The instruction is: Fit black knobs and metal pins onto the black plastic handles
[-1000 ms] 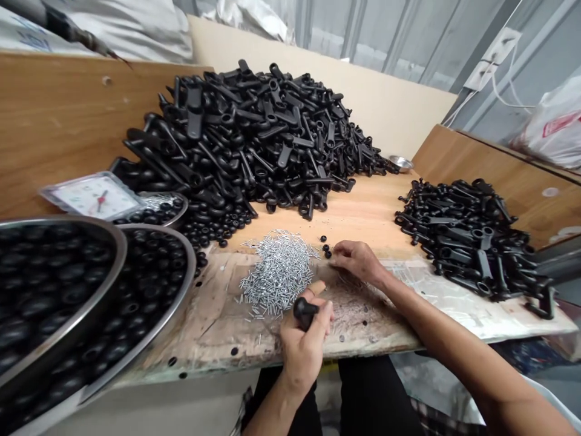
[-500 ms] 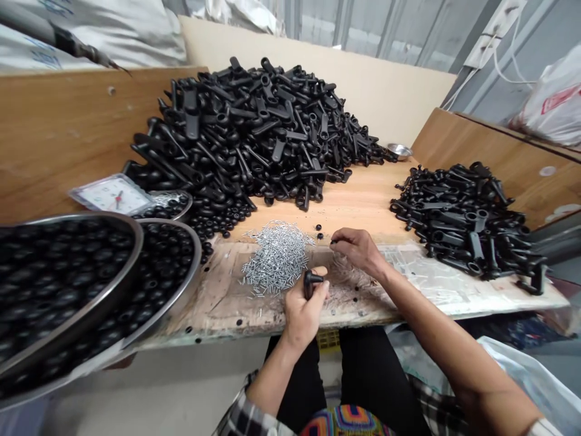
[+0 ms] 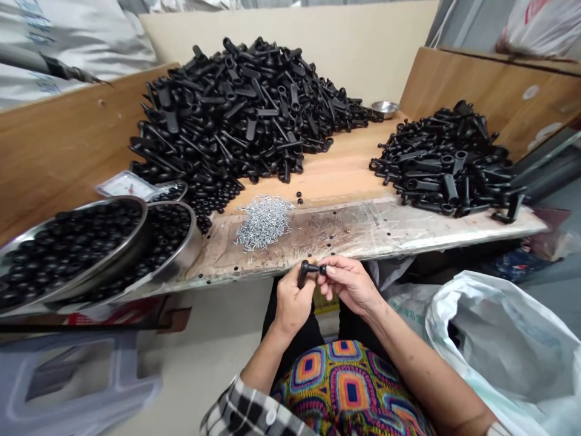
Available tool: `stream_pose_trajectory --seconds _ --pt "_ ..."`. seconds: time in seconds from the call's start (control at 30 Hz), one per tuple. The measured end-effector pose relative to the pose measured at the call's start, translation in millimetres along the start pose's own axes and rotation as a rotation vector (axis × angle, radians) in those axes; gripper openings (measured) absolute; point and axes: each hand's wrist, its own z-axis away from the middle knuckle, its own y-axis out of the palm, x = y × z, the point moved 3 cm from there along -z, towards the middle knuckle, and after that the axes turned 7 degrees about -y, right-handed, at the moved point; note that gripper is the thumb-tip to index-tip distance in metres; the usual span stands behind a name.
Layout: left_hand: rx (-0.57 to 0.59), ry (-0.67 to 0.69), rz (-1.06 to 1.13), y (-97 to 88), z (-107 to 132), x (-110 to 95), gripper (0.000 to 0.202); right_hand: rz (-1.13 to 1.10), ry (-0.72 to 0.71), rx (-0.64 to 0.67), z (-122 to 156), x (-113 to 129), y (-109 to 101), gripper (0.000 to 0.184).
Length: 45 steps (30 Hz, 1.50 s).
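Observation:
My left hand (image 3: pixel 292 298) is closed round a black plastic handle part (image 3: pixel 307 270), held just below the table's front edge. Against the tip of that part my right hand (image 3: pixel 348 281) pinches a small black ring (image 3: pixel 322 269). Both hands meet above my lap. On the table right behind them lies a heap of small silver pins (image 3: pixel 264 219), with two loose black rings (image 3: pixel 299 197) beside it.
A large pile of black handle parts (image 3: pixel 245 115) fills the table's back; a smaller pile (image 3: pixel 447 160) lies at right. Metal bowls of black rings (image 3: pixel 72 242) stand at left near a small clock (image 3: pixel 124 184). A white plastic bag (image 3: pixel 499 345) gapes at lower right.
My right hand left the table with a small ring and came to the handle part. Both hands dropped from the tabletop to below its front edge; the view tilted downward.

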Motion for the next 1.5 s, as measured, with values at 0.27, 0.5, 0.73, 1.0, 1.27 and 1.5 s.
stream_pose_trajectory --seconds 0.27,0.5,0.73,1.0,1.27,1.5 --pt "0.049 0.016 -0.109 10.6 22 -7 0.029 -0.009 -0.040 -0.021 29 10 -1 0.021" --pt "0.040 0.047 -0.200 16.9 27 -9 0.029 0.045 -0.064 -0.065 39 12 -3 0.023" --pt "-0.001 0.114 -0.330 20.7 33 -7 0.034 0.187 -0.164 -0.142 46 9 -6 0.018" --pt "0.063 0.105 -0.397 29.0 37 -3 0.029 0.306 -0.152 -0.195 46 1 -12 0.019" --pt "0.226 0.284 -0.541 50.1 16 -16 0.054 0.456 -0.081 -0.023 39 43 -36 0.023" --pt "-0.062 0.460 -0.330 36.9 -33 -30 0.075 0.754 -0.487 -0.390 69 171 -90 0.017"
